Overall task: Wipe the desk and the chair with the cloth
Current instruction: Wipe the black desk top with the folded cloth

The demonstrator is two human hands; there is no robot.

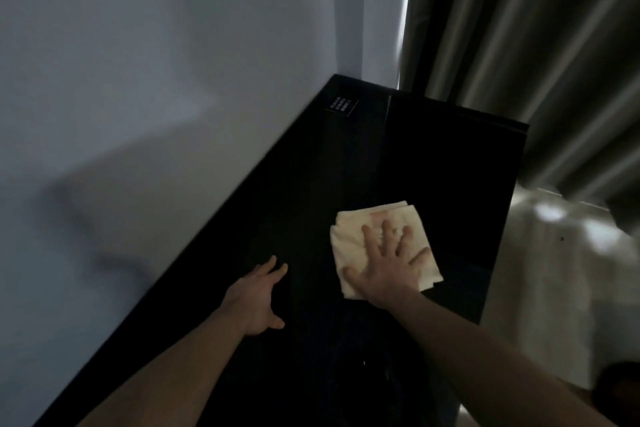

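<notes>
Wall (pixel 145 87): pale, bordering the desk's left edge.
Desk (pixel 433 163): dark top, running away to a far corner.
Left hand (pixel 258 298): over the desk, left of the cloth, fingers loosely spread, holding nothing.
Cloth (pixel 356 229): folded, pale, flat on the desk near its right edge.
Right hand (pixel 389 265): palm down on the cloth, fingers straight and splayed.
Curtain (pixel 536 45): grey folds beyond the desk's far right corner.
</notes>
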